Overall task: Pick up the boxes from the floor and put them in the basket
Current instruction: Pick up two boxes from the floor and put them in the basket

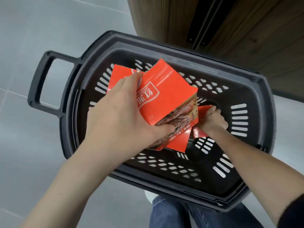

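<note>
A black slotted plastic basket (256, 89) stands on the floor below me. My left hand (118, 116) grips a red box (166, 96) with white lettering and a food picture, held tilted over the basket's inside. A second red box (117, 71) shows behind it at the upper left, partly hidden. Deeper in the basket, my right hand (213, 120) is curled round another red box (203, 111), most of which is covered by the box in front.
The basket's long handle (41, 83) sticks out to the left over the grey tiled floor (32, 30). A wooden cabinet (246, 30) rises at the upper right. My knees in blue jeans (172, 213) are just under the basket's near rim.
</note>
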